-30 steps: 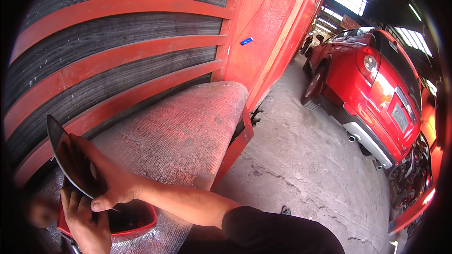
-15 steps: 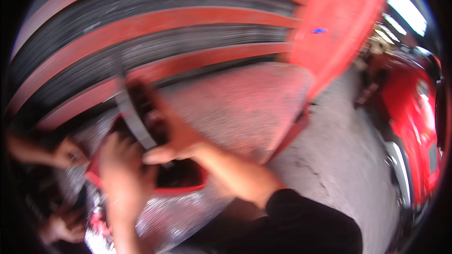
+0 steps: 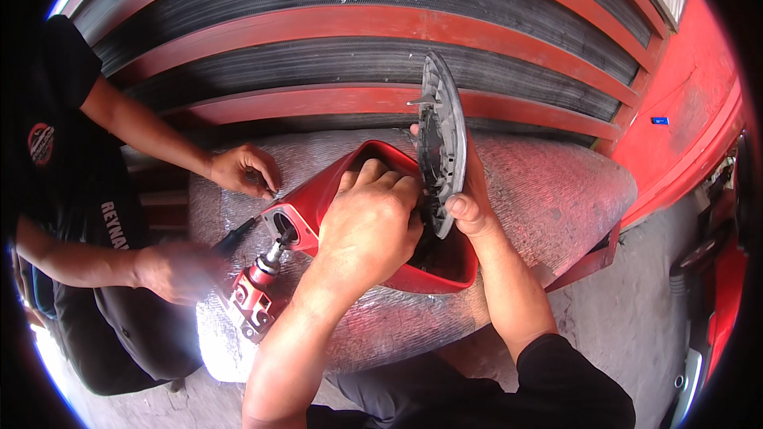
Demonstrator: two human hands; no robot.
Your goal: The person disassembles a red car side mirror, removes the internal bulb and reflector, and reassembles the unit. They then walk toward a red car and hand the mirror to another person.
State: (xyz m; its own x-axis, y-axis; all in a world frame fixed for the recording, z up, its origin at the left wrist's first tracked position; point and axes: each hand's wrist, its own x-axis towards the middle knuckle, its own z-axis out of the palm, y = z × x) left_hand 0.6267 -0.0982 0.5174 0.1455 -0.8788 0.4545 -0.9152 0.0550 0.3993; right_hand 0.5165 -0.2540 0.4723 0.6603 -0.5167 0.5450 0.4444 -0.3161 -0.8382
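The left hand (image 3: 369, 226) pressed its fingers into the red mirror housing (image 3: 373, 222), which lay on the worn padded bench (image 3: 540, 191). Just right, the right hand (image 3: 469, 202) gripped the grey mirror plate (image 3: 441, 143) upright. At far left, a co-worker's hand (image 3: 242, 171) rested beside the housing.

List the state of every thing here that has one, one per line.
Red mirror shell: lying on the padded bench, open.
Mirror plate: tilted up out of the shell.
Left hand: fingers inside the shell.
Right hand: gripping the plate.
Screwdriver: in the co-worker's hand, blurred.
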